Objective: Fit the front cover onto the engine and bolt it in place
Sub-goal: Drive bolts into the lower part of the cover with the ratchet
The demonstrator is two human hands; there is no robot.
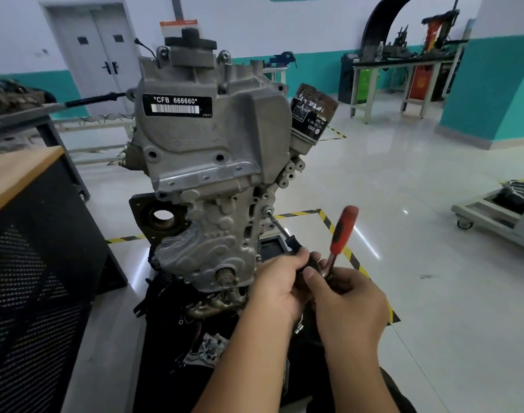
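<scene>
Grey cast metal fills the middle of your view: the engine (207, 162) stands upright on its stand, and the front cover (207, 236) already sits against its lower face, just below the plate with the white barcode label (176, 106). To your left is the wood-topped desk (19, 171) with its dark mesh side. A black oil filter (310, 116) juts from the engine's upper right. Your left hand (280, 281) is curled round the black grip of an extension bar (280, 231), whose tip meets a bolt (266, 209) on the cover's right edge. Your right hand (348, 302) touches the left one and grips the lower end of a ratchet, its red handle (344, 231) tilted upward and blurred.
</scene>
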